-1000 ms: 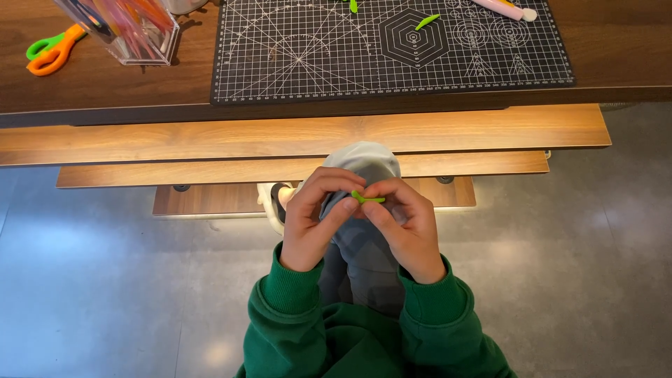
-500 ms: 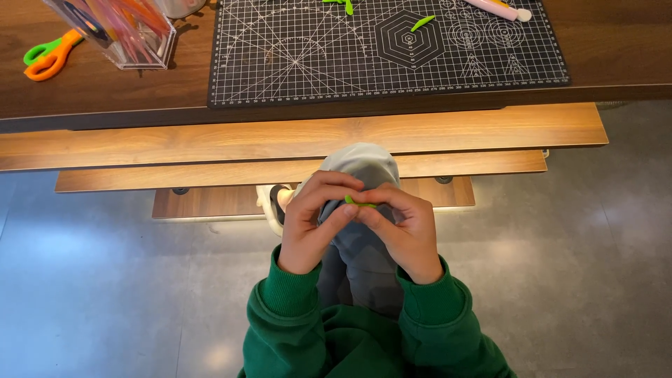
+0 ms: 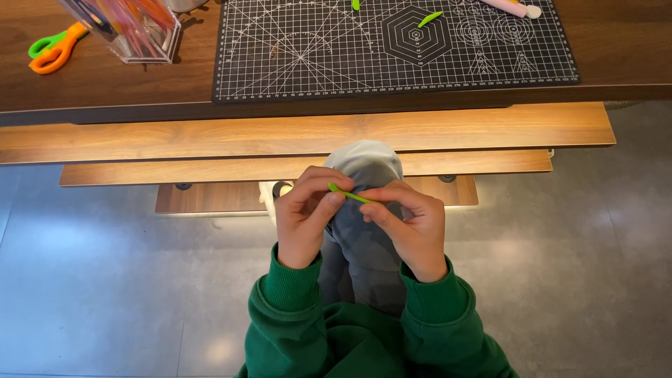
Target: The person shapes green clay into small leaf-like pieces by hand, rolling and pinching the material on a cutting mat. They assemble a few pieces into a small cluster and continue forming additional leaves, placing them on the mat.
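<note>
My left hand (image 3: 305, 217) and my right hand (image 3: 410, 225) meet over my grey-trousered knee, below the table's edge. Between their fingertips they pinch a thin green strip (image 3: 348, 194), the left hand at its left end, the right hand at its right end. Both sleeves are dark green. On the table lies a black cutting mat (image 3: 392, 45) with white grid lines. A small green piece (image 3: 430, 19) rests on the mat's hexagon pattern, and another green piece (image 3: 355, 5) shows at the top edge.
Green and orange scissors (image 3: 50, 50) lie at the table's far left beside a clear plastic holder (image 3: 133, 31) with coloured sheets. A pink stick (image 3: 514, 8) lies at the mat's top right. Wooden shelves (image 3: 301, 136) run below the tabletop. Grey floor lies underneath.
The view shifted slightly. My hands stay together over my knee; the fingers have worked the green strip, which now shows longer between them.
</note>
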